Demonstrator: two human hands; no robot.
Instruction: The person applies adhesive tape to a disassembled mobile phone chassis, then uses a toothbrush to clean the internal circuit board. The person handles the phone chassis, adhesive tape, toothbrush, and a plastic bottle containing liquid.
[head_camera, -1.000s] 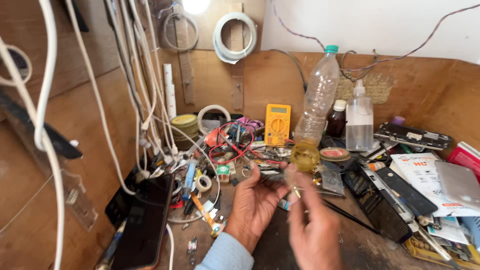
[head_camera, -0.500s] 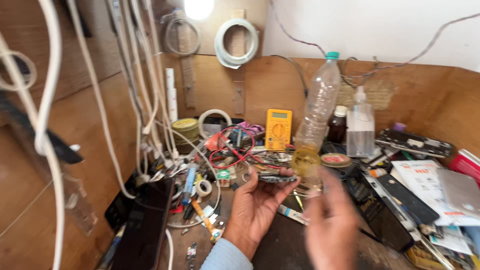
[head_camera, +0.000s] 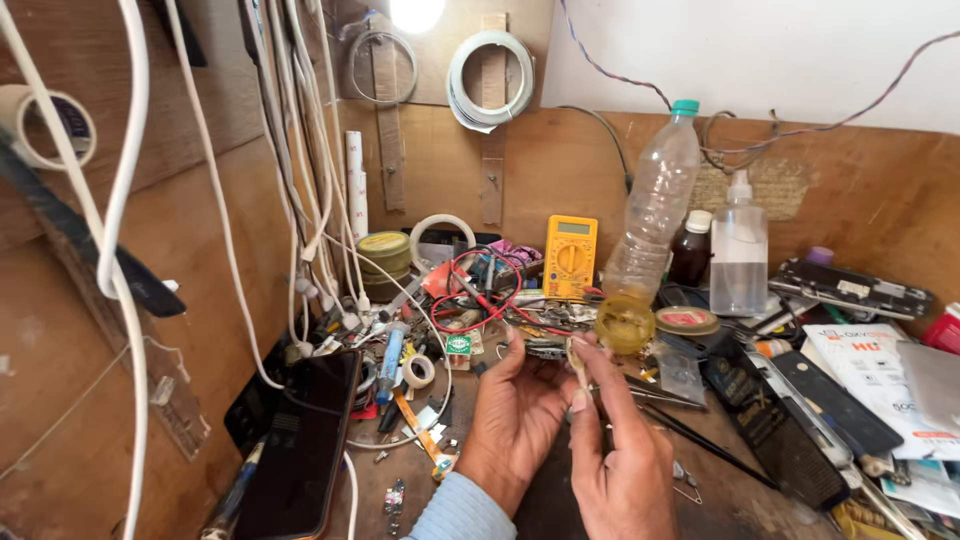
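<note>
My left hand (head_camera: 515, 425) is palm up over the workbench and pinches a small dark circuit board (head_camera: 545, 348) between thumb and fingertips. My right hand (head_camera: 622, 455) is beside it, its thumb and forefinger closed on a thin pale part (head_camera: 578, 362) at the board's right edge. Both hands hover just in front of a tangle of red and black wires (head_camera: 490, 290). A yellow multimeter (head_camera: 571, 256) stands behind them, with a round yellowish lid (head_camera: 624, 323) to the right.
A clear plastic bottle (head_camera: 655, 205), a brown bottle (head_camera: 690, 250) and a clear squeeze bottle (head_camera: 740, 245) stand at the back. A black phone (head_camera: 300, 450) lies at the left below hanging white cables (head_camera: 300, 180). Phones, papers and tools (head_camera: 840, 400) crowd the right side.
My right hand swung out low to the right half a second ago, then returned up to the board. My left hand stayed in place holding the board.
</note>
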